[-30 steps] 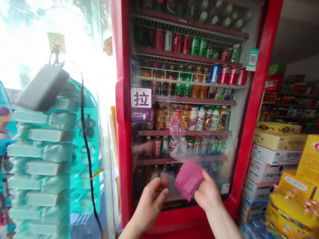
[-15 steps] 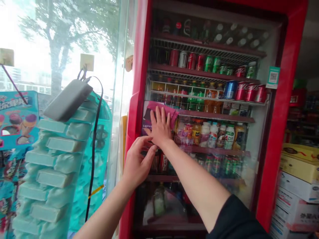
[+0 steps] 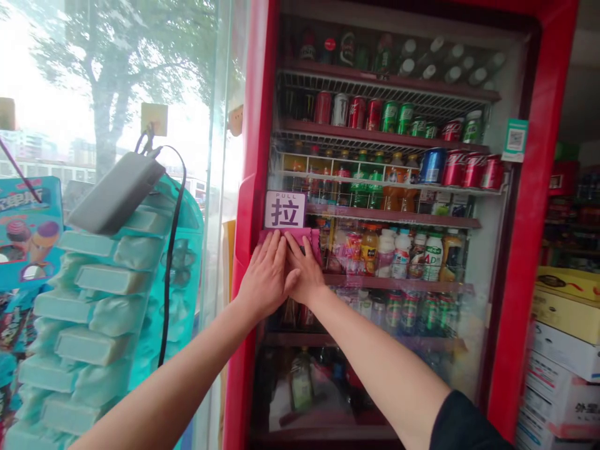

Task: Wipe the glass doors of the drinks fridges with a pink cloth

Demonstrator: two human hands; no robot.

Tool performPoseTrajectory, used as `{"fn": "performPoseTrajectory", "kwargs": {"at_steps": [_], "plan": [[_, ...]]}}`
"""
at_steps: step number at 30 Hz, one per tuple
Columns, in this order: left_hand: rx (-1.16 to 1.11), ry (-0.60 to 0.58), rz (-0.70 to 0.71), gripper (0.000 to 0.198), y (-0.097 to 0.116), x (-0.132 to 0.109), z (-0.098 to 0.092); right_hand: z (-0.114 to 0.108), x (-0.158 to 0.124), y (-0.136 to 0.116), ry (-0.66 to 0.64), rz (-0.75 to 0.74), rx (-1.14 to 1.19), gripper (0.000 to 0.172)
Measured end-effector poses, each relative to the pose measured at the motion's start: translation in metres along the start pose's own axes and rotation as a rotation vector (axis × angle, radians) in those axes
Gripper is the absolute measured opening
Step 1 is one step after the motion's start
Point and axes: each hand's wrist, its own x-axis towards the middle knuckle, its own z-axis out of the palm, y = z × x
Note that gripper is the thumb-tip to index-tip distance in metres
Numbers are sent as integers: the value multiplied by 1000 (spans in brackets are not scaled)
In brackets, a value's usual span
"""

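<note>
Cloth [image 3: 315, 240] of a strong pink lies pressed to the glass door [image 3: 384, 381] of a drinks cooler, just below a white sign [image 3: 285, 210] reading PULL. The left hand [image 3: 263, 281] rests on its left part, fingers straight and close together, thumb out toward the other hand. The right hand [image 3: 305, 275] lies flat on the rest, its fingers extended and parted; neither hand curls around the fabric. Much of the cloth is hidden under them, and whether the hands touch each other, I cannot tell.

Beside the left hand runs the cooler's red frame [image 3: 255, 144]. Behind the glass, to the right of the hands, stand bottles [image 3: 394, 253], with a blue can [image 3: 433, 168] and red cans [image 3: 464, 169] higher up. Farther out, a gray box [image 3: 116, 191] hangs at the left near a black cable [image 3: 171, 250], and cartons [image 3: 565, 312] are stacked at the right.
</note>
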Motion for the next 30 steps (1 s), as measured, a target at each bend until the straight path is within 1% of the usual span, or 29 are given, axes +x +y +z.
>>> {"fn": "performPoseTrajectory", "kwargs": {"at_steps": [3, 5, 7, 10, 13, 15, 18, 21, 25, 30], "plan": [[109, 52, 27, 84, -7, 26, -17, -22, 36, 13, 51, 4, 3, 85], [142, 82, 34, 87, -12, 41, -24, -33, 54, 19, 80, 27, -5, 84], [161, 101, 51, 90, -16, 52, -27, -38, 65, 23, 93, 34, -11, 83], [193, 129, 80, 96, -19, 58, -22, -37, 69, 30, 93, 6, -26, 84], [196, 153, 87, 102, -19, 58, -14, -35, 64, 42, 89, -34, -43, 82], [170, 157, 86, 104, -18, 58, -8, -38, 60, 52, 86, -61, -43, 79], [106, 131, 94, 108, -14, 63, 1, -48, 52, 66, 84, -86, -51, 77], [52, 111, 121, 112, -5, 73, 10, -58, 40, 82, 94, -82, -63, 75], [17, 120, 170, 109, 16, 89, 22, -67, 17, 107, 105, -27, -85, 74], [-48, 108, 292, 108, 54, 113, 40, -81, -26, 144, 112, 80, -142, 76]]}}
